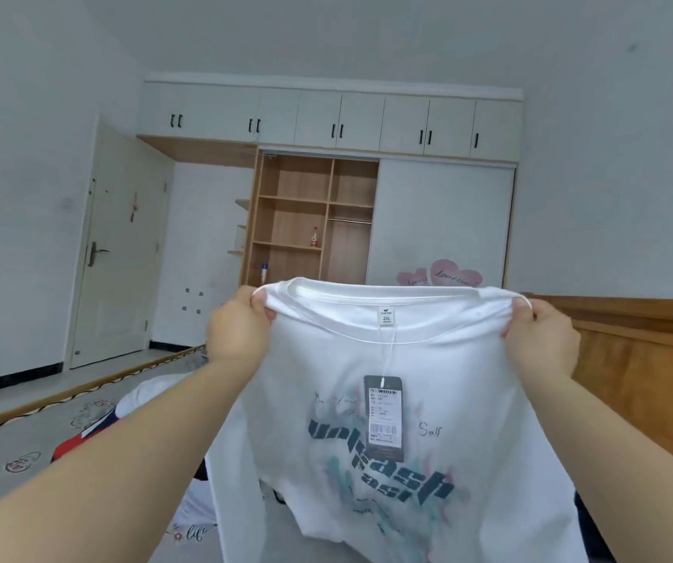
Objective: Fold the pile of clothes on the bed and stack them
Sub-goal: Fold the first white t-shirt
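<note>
Grey patterned bedding (22,444) covered the bed nearest to where the person stood, running off to the left. Both bare arms reached forward over it, holding up a white T-shirt (367,420) by its shoulders so that it hung spread out in the air in front of the person, above the bed. The left hand (237,331) had its fingers curled tight, pinching the fabric at the left shoulder seam; the right hand (542,339) gripped the right shoulder the same way, fingers closed over a bunched fold. The shirt faced away, its dark lettering and teal and pink print showing reversed through the cloth. A size label sat inside the collar, and a dark hang tag (383,416) dangled from it on a thin string down the middle of the shirt.

Below and left of the shirt, partly hidden by the left forearm, lay the pile of clothes (123,412), with white, red and navy pieces visible on the bedding. To the right stood a wooden headboard (643,359). Farther off, a cream door (119,253) stood on the left wall. Against the far wall was a wardrobe (314,221) with open wooden shelves, a small bottle (314,236) on one shelf, white upper cabinets, and pink heart stickers (444,274) low on its sliding door.
</note>
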